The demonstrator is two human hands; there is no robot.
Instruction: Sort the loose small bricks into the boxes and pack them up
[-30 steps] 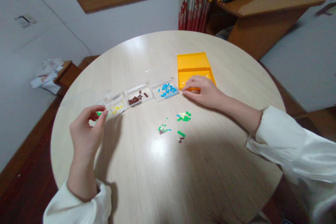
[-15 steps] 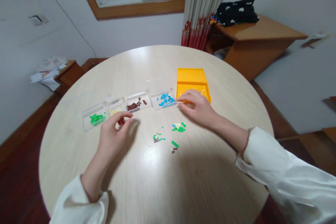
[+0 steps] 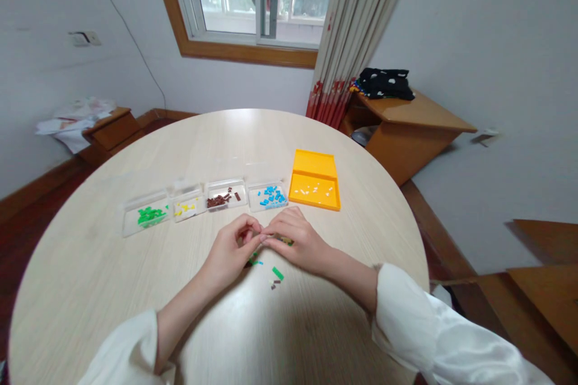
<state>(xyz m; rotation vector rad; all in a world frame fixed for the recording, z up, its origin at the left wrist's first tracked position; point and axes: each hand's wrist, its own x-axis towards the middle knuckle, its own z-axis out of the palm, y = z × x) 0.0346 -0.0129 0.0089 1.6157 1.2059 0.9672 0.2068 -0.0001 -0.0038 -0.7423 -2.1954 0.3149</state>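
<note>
My left hand (image 3: 235,248) and my right hand (image 3: 295,239) meet fingertip to fingertip over the middle of the table. Both are closed in a pinch; whatever sits between the fingertips is too small or hidden to name. Beneath them, loose building bricks are partly covered, with a few green and blue ones (image 3: 255,262) peeking out. Just nearer to me lie a long green brick (image 3: 277,274) and small brown bricks (image 3: 275,283). Beyond my fingers stands a clear tray of blue bricks (image 3: 273,197).
Left of the blue ones, clear trays hold brown bricks (image 3: 220,200), yellow bricks (image 3: 184,209) and green bricks (image 3: 151,215). An open yellow case (image 3: 335,200) with white pieces stands at the right. A wooden cabinet (image 3: 419,109) is beyond the round table (image 3: 112,289).
My left hand has moved right and my right hand has come back from beside the blue tray and yellow case. They now touch above the loose bricks. The camera view has tilted up.
</note>
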